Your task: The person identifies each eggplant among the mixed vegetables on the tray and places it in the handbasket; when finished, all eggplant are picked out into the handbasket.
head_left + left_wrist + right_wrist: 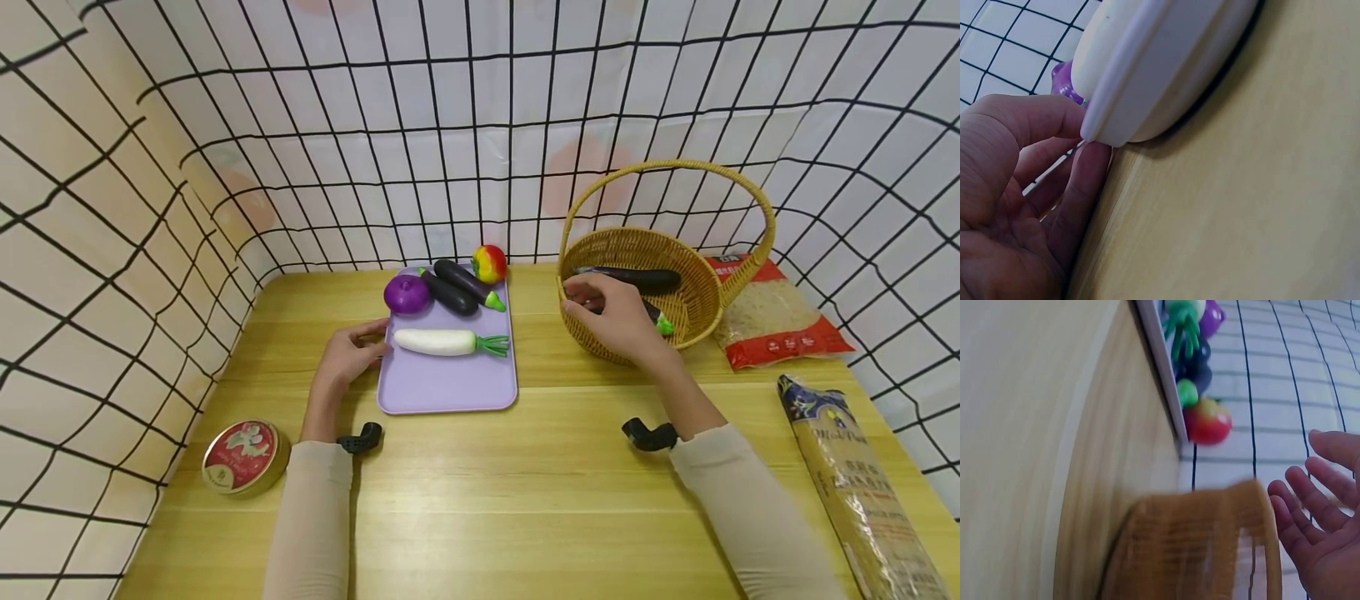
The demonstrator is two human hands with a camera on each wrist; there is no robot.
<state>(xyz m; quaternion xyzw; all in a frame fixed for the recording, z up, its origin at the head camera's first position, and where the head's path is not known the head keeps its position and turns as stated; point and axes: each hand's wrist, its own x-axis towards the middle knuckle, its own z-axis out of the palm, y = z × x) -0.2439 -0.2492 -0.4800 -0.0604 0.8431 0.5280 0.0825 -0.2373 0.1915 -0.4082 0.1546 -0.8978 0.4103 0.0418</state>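
My left hand (351, 358) is at the left edge of a lilac tray (442, 392); its thumb and a finger (1088, 172) pinch the rim in the left wrist view. On the tray lie a white radish (435, 341) with green leaves, a purple onion (407, 295), two eggplants (450, 293) and a red-yellow fruit (490, 263) at the far right corner. My right hand (611, 312) is over the left side of a wicker basket (701, 287), fingers loosely spread and holding nothing in the right wrist view. Inside the basket are a dark eggplant (648, 279) and another, partly hidden by the hand.
A bag with red ends (783, 317) lies behind and right of the basket. Nearer, a long clear pack of noodles (862, 483) lies along the table's right. A round red tin (243, 457) stands left of the left forearm. Black wire grid (487, 142) surrounds the table.
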